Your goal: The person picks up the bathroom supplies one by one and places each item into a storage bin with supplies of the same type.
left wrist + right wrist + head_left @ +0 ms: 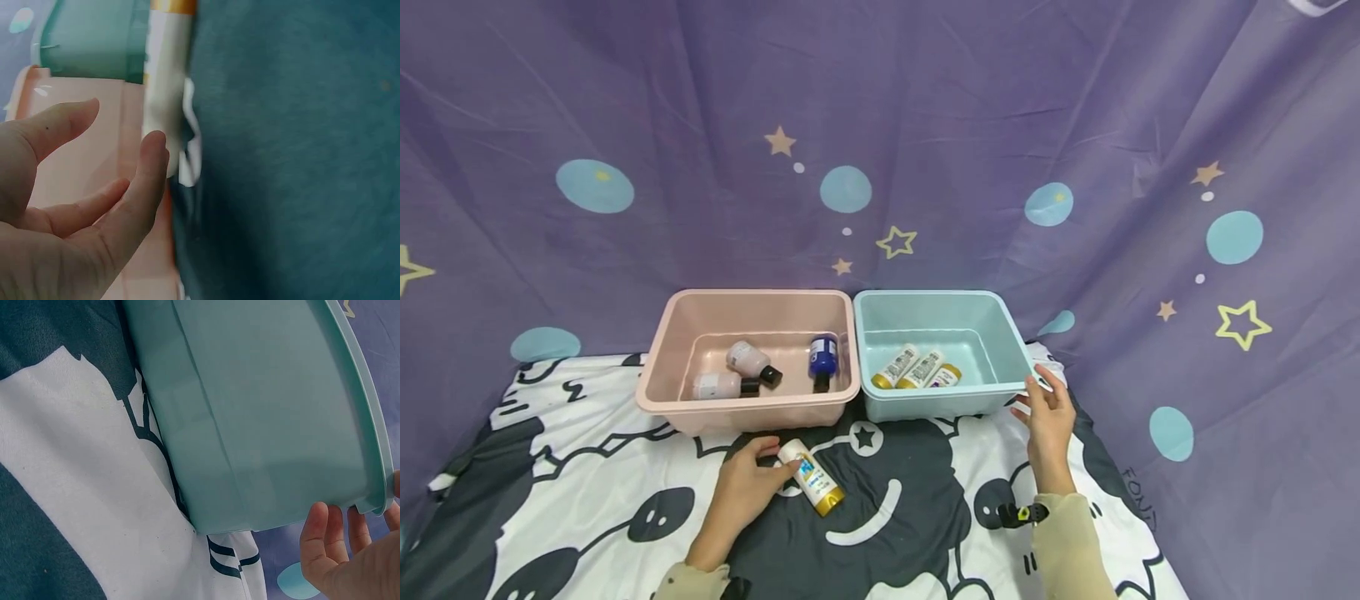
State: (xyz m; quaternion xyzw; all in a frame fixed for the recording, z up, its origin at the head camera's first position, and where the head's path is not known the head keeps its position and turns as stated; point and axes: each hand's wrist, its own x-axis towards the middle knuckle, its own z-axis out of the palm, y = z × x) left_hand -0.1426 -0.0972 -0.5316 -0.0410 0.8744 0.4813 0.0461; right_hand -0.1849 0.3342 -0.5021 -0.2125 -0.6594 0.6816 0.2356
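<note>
A white bottle with a gold cap (812, 477) lies at a slant over the dark patch of the cloth, in front of the bins. My left hand (752, 479) is at its white end, thumb against it. In the left wrist view, one fingertip (152, 147) overlaps the white bottle (167, 75) while the other fingers are spread apart from it. On the other side, my right hand (1049, 421) holds the front right corner of the light blue bin (947, 400), fingers at the rim. The right wrist view shows those fingers (317, 528) at the bin's corner.
Three similar white bottles (921, 368) lie in the blue bin. Beside it, a pink bin (745, 410) contains two pale bottles (718, 386) and a dark blue bottle (823, 357), all black-capped. A purple curtain (880, 150) hangs behind; patterned cloth (595, 492) covers the surface.
</note>
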